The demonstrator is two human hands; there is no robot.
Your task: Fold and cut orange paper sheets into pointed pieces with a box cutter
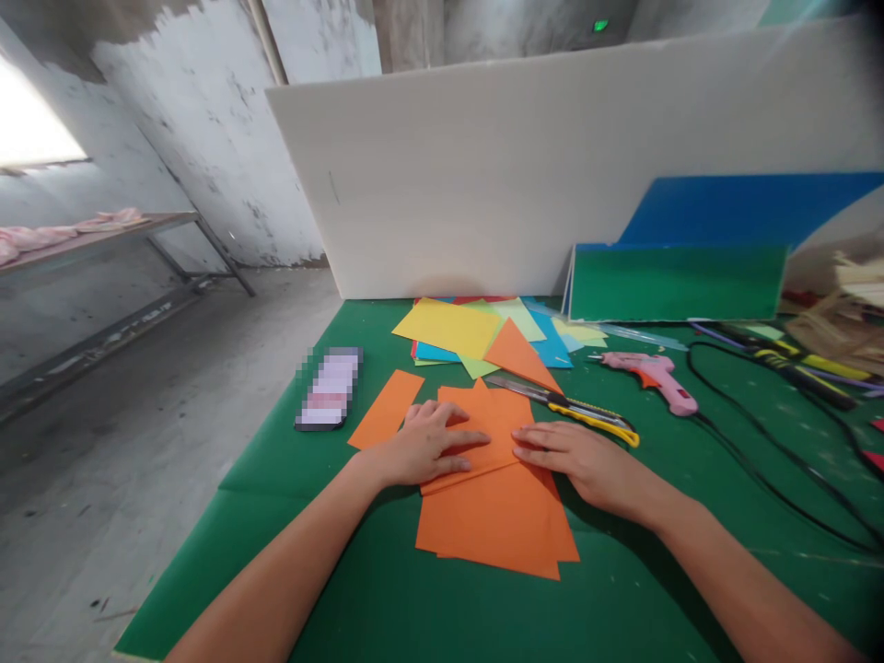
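Both hands lie flat: left hand (426,444) and right hand (578,458), fingers pressed together, fingertips meeting on a folded orange sheet (483,433) atop the near orange stack (497,525), which they partly hide. Farther off, the coloured papers (476,333) overlap; right, a utility knife (566,406); left, a blurred phone (330,389).

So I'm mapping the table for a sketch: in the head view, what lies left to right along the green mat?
Phone → orange strip → left hand → right hand → glue gun → black cable
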